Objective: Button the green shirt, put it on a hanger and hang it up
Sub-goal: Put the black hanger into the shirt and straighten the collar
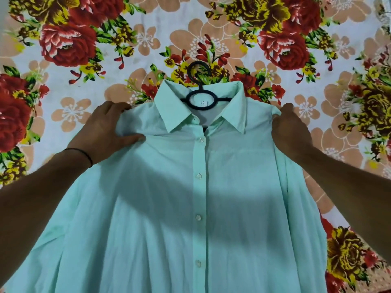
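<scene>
The pale green shirt (179,197) lies front up on the flowered bedsheet, its placket buttoned down the middle and the collar spread. A black hanger (200,96) sits inside the neck, with its hook and ring showing above the collar; its arms are hidden under the cloth. My left hand (103,132) grips the shirt's left shoulder, thumb pressed into the fabric. My right hand (291,130) holds the right shoulder, fingers curled round the bunched cloth there.
The floral bedsheet (148,34), white with red, yellow and peach flowers, covers the whole surface around the shirt. A thin black band sits on my left wrist (84,155).
</scene>
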